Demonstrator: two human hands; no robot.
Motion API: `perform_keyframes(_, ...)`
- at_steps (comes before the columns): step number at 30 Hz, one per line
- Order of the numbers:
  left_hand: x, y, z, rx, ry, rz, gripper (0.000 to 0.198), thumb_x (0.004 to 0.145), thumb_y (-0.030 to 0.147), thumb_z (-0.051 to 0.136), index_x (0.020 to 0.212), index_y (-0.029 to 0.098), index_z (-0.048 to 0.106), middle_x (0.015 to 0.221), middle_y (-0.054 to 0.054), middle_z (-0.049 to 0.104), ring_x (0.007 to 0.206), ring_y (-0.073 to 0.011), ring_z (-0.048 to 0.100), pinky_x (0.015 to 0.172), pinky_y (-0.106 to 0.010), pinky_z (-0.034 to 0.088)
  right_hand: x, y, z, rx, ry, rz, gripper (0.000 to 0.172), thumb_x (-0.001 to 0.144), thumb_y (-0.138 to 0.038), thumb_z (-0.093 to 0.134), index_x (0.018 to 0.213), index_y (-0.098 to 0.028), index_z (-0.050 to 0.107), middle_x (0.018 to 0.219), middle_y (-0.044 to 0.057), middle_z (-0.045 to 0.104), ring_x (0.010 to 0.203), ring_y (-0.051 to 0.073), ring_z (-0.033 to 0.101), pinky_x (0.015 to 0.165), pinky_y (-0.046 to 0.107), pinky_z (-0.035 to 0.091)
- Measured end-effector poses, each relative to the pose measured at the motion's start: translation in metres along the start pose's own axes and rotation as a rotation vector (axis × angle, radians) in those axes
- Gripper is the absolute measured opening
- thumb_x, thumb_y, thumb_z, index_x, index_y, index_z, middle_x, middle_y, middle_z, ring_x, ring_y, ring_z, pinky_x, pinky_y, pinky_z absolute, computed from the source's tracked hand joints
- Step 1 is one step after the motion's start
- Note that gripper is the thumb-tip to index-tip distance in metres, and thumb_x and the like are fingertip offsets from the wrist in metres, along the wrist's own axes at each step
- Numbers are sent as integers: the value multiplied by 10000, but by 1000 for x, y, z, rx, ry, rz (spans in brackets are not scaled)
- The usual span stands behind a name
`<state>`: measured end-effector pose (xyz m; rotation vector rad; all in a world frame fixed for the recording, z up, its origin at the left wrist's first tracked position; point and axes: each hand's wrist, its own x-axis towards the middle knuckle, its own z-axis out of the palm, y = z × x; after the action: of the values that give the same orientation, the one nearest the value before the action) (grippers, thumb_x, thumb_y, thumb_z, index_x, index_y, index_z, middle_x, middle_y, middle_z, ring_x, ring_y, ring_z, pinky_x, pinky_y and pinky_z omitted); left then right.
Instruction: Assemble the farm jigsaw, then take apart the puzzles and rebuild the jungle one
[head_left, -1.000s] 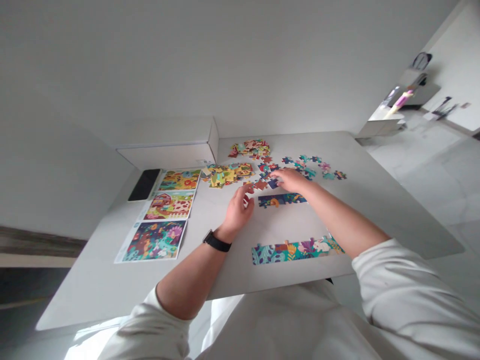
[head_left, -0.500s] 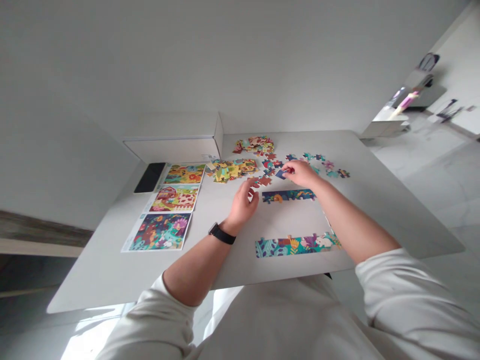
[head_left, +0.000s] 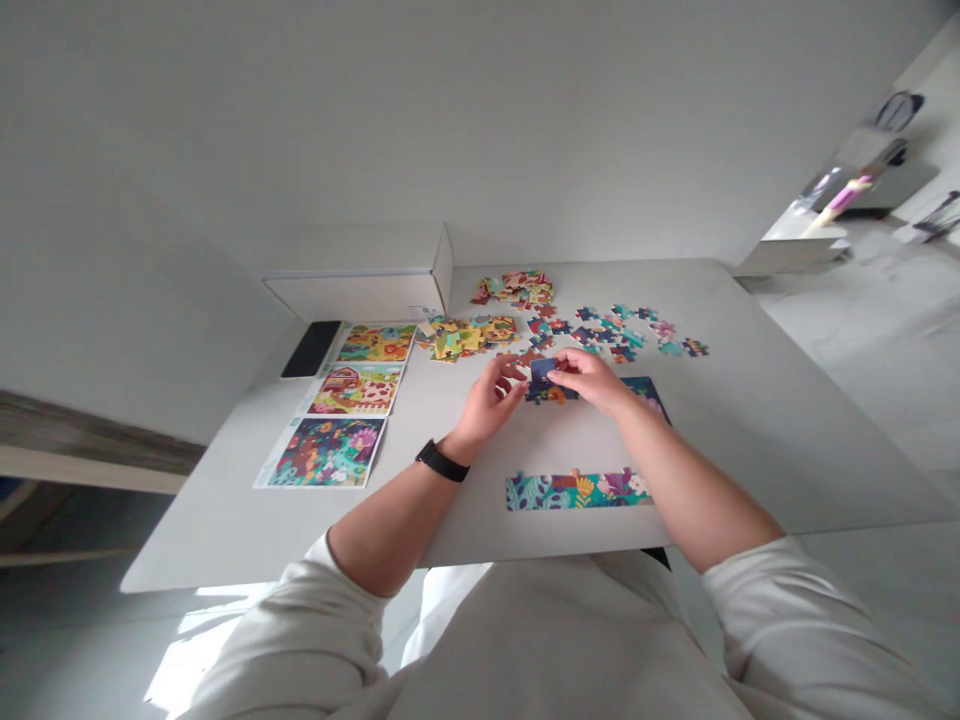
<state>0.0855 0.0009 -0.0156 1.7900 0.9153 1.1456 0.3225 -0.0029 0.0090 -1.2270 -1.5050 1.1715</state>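
Note:
My right hand pinches a dark blue puzzle piece with a straight edge, over the left end of the upper puzzle strip. Part of that joined dark strip is covered by the hand. Close by on the left is my left hand, its fingers curved and apart, with nothing visible in it; the fingertips come near the held piece. Nearer to me lies a joined lower strip in teal with leaves and flowers, its right end hidden by my right forearm. Loose dark and teal pieces lie beyond my hands.
Yellow pieces are heaped left of centre, with another colourful heap behind them. Three picture sheets lie at the left beside a black phone. A white box stands against the wall at the table's back.
My right hand has brought the dark blue piece from the loose pieces toward me and left, to the upper strip. My left hand has stayed nearly in place. The view has shifted slightly.

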Motion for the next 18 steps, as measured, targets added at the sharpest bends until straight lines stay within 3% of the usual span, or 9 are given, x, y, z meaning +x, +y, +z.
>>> perform_keyframes(5, 2, -6, 1, -53, -37, -54, 455, 947, 465, 763, 1278, 212, 579, 1002, -45, 757, 656, -94, 591, 614, -229, 466, -3, 4, 5, -35, -70, 33, 369, 773, -504, 820, 1001, -233, 718, 823, 1, 711, 729, 188, 651, 684, 308, 527)
perform_keyframes(12, 3, -5, -1, -38, -32, -78, 270, 949, 366, 744, 1105, 205, 593, 878, -18, 708, 655, -106, 601, 600, -232, 446, -5, 8, 9, -104, -55, 5, 358, 850, -527, 758, 1060, -238, 739, 898, 31, 750, 770, 196, 671, 701, 313, 549)
perform_keyframes(15, 2, 0, -6, 90, -22, -9, 240, 971, 325, 706, 1157, 204, 615, 995, -45, 717, 760, -124, 640, 651, -242, 500, -6, 8, 9, -101, -51, 17, 346, 831, -518, 770, 1019, -232, 722, 851, 16, 728, 737, 186, 662, 680, 307, 546)
perform_keyframes(18, 0, 7, -12, 269, -39, 159, 371, 945, 316, 757, 1276, 223, 618, 1282, -107, 672, 1063, -195, 674, 790, -297, 579, -5, 7, 9, -76, -38, 34, 347, 812, -522, 783, 976, -230, 693, 817, 3, 709, 705, 179, 654, 639, 295, 534)
